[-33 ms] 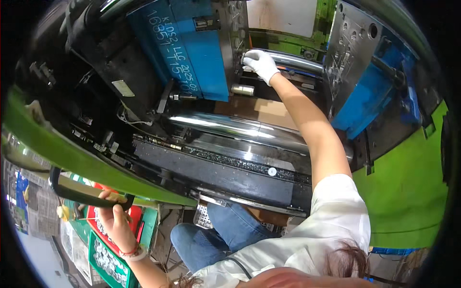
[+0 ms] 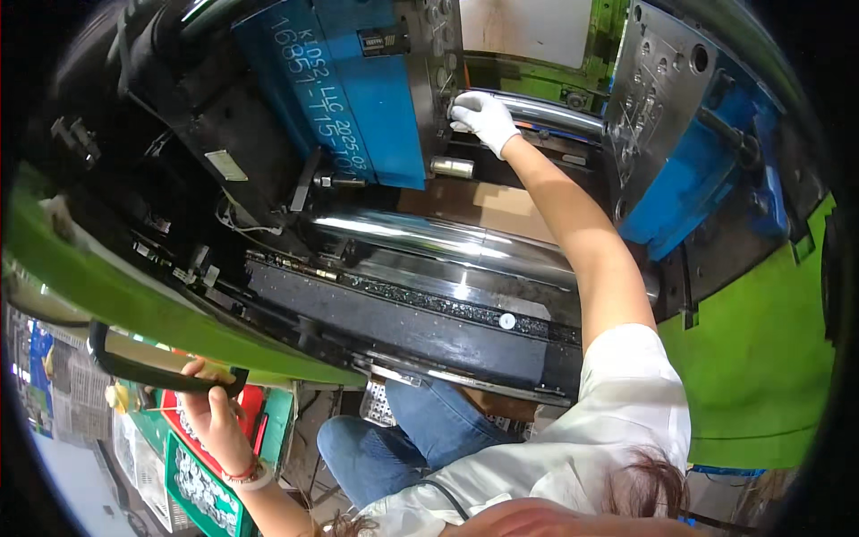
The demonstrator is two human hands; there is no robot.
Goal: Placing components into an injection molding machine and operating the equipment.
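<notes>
Reaching w/ gloved right hand (image 2: pixel 484 117), fingers curled against the blue mould half (image 2: pixel 358 80); left hand (image 2: pixel 208 404) gripping the black door handle (image 2: pixel 148 369). Risk: platen (image 2: pixel 667 98) closing, crushing my arm.

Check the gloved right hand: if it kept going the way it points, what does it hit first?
The right hand in a white glove points up-left at the blue mould half. Its metal face at the block's right edge looks like the first contact, and the fingertips seem already at it, though depth is unclear.

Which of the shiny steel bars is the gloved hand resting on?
The upper, far steel bar, where the white-gloved right hand lies; the thicker near steel bar is untouched.
</notes>
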